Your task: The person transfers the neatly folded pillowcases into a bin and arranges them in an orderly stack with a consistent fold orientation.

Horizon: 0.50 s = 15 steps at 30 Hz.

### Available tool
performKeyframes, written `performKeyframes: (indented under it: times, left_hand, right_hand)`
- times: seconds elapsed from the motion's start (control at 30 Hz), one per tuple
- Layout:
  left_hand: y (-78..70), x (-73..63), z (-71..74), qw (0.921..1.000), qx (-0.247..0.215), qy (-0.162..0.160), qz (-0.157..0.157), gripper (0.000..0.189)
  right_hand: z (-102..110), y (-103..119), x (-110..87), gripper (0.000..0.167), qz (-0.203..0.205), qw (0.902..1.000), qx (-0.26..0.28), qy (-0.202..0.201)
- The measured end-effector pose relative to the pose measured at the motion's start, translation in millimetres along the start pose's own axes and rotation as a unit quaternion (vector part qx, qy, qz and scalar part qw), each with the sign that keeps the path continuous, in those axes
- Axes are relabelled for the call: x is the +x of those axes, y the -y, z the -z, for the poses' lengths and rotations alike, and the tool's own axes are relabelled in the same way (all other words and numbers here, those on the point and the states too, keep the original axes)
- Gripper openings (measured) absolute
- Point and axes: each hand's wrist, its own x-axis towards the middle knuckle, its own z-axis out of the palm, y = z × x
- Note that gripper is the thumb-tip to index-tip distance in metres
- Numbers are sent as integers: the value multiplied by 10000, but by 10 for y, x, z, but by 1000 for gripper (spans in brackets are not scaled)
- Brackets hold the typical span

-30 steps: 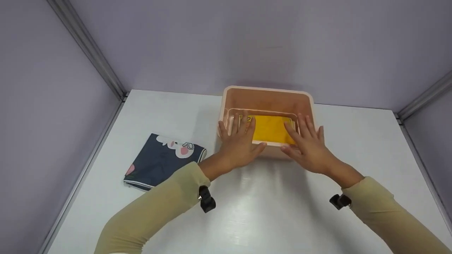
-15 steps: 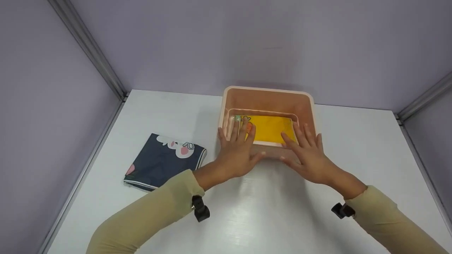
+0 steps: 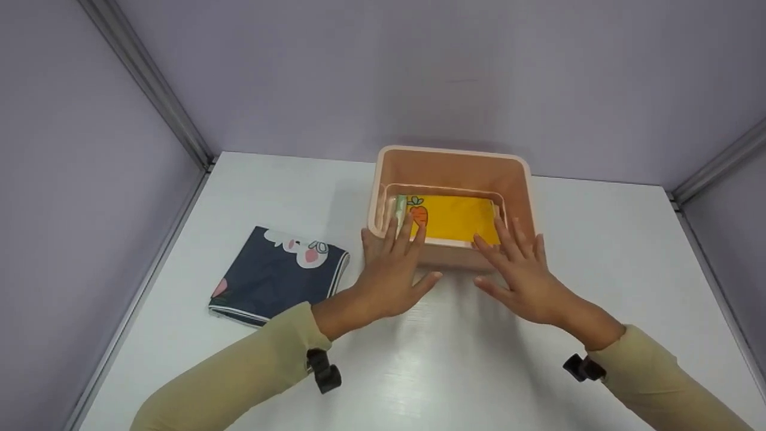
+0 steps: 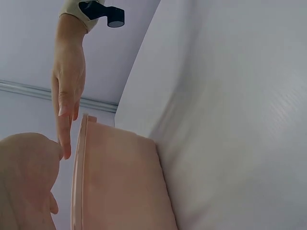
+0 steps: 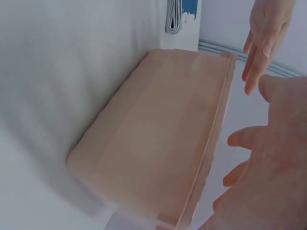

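Observation:
A pink plastic bin stands at the back of the table. Inside it lies a folded yellow cloth with a carrot print and a pale green strip at its left end. My left hand, fingers spread and nearly straight, hovers over the bin's front left corner, holding nothing. Also spread and holding nothing, my right hand is at the front right corner. Both wrist views put the hands above the level of the bin's rim. A folded dark blue cloth with a white cartoon animal lies left of the bin.
The white table is bounded by a pale back wall close behind the bin and by side walls. My left sleeve overlaps the dark cloth's lower corner in the head view. Each sleeve carries a small black camera.
Both hands have drawn back from over the bin toward me, still spread. More of the yellow cloth, including its carrot print, is uncovered. The bin and both cloths stay in place.

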Motion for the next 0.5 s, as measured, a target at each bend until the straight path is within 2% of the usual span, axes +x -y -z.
performKeyframes:
  times: [0.27, 0.5]
  left_hand:
    - [38, -171, -35, 9999, -58, -88, -91, 84]
    - [87, -280, -81, 10000, -77, -35, -20, 84]
  right_hand:
    - [-45, 65, -82, 76, 60, 9998, -137, 133]
    - [-110, 158, -144, 79, 274, 9995, -113, 131]
